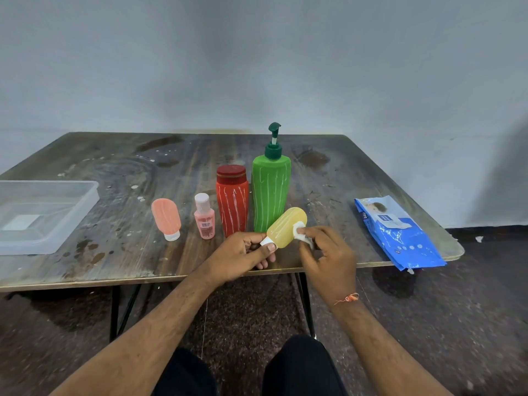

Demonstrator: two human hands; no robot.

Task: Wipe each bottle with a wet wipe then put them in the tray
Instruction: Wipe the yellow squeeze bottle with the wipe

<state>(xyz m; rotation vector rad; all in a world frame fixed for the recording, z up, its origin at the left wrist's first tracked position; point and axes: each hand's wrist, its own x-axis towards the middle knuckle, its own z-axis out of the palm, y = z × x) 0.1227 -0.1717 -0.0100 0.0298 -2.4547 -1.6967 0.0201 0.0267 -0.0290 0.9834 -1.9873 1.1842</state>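
Note:
My left hand [243,254] grips a small yellow bottle [285,227] by its white cap end, tilted up to the right above the table's front edge. My right hand [328,257] pinches a white wet wipe [300,230] against the bottle's upper side. Behind it stand a tall green pump bottle [271,192] and a red bottle [232,200], both with white streaks. Left of those stand a small pink bottle [204,217] and a salmon tube [166,218] on its cap. The clear plastic tray [85,204] sits at the table's left with no bottle in it.
A blue wet wipe pack [400,232] lies at the table's right front corner, partly overhanging the edge. The worn wooden table [114,167] stands against a pale wall. My knees show below the table's front edge.

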